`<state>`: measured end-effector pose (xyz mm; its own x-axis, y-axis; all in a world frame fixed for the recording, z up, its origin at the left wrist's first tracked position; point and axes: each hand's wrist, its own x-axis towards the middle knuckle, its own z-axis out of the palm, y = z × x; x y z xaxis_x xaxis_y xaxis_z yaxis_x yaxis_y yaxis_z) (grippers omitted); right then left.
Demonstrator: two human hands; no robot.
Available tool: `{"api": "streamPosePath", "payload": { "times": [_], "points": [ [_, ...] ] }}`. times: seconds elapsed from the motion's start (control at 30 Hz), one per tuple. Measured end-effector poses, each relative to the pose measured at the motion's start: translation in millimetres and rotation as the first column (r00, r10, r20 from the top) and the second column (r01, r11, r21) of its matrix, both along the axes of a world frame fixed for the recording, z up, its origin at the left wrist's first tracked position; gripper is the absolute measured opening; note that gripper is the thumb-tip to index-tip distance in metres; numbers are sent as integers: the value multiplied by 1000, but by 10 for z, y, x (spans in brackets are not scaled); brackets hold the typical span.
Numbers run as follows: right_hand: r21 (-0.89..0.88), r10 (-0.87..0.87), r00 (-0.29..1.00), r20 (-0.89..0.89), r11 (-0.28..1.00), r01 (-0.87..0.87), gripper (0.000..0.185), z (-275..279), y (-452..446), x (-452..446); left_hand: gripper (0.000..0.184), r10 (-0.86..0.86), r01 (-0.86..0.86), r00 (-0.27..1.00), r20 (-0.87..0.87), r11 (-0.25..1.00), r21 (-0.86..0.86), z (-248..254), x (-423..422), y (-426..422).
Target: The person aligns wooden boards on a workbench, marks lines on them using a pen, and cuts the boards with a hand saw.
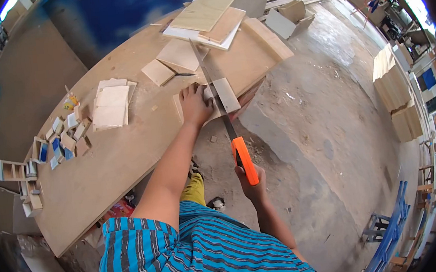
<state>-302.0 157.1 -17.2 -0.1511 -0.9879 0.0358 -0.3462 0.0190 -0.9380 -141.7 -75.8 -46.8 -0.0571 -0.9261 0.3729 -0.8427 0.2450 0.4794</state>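
My right hand (253, 183) is closed around the orange handle of a handsaw (244, 159). The saw's long blade runs away from me across the table edge, past a pale wooden board (226, 95) just right of the blade. Left of the blade, my left hand (196, 104) presses down with curled fingers on a small wooden piece (208, 93), mostly hidden under the fingers. Part of another flat piece (178, 107) shows beside that hand. Whether the teeth are in the wood is hard to make out.
On the wooden table (127, 164) lie stacked boards (204, 13), loose panels (158, 73), a pile of thin sheets (110, 105) and several small offcuts (67, 136). Tall wood stacks (392, 79) stand at the right. Blue metal frames (392, 229) are at the lower right.
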Motion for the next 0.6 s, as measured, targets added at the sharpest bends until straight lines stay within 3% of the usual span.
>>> {"api": "streamPosePath", "payload": {
  "times": [0.03, 0.13, 0.23, 0.6],
  "points": [
    [-43, 11, 997, -79, 999, -14, 29, 12, -13, 28, 45, 10, -10, 1000, 8, 1000, 0, 13, 7, 7],
    [-7, 26, 999, -27, 1000, -26, 30, -55, -53, -62, 44, 35, -35, 999, 22, 999, 11, 30, -19, -3],
    [73, 7, 986, 165, 997, -19, 31, -51, -45, -195, 45, 55, -55, 998, 38, 998, -5, 5, -32, -5],
    [265, -102, 994, 26, 960, 92, 29, 116, 1752, -676, 44, 91, -89, 994, 59, 996, -25, -15, -50, -26]
  ]
}}
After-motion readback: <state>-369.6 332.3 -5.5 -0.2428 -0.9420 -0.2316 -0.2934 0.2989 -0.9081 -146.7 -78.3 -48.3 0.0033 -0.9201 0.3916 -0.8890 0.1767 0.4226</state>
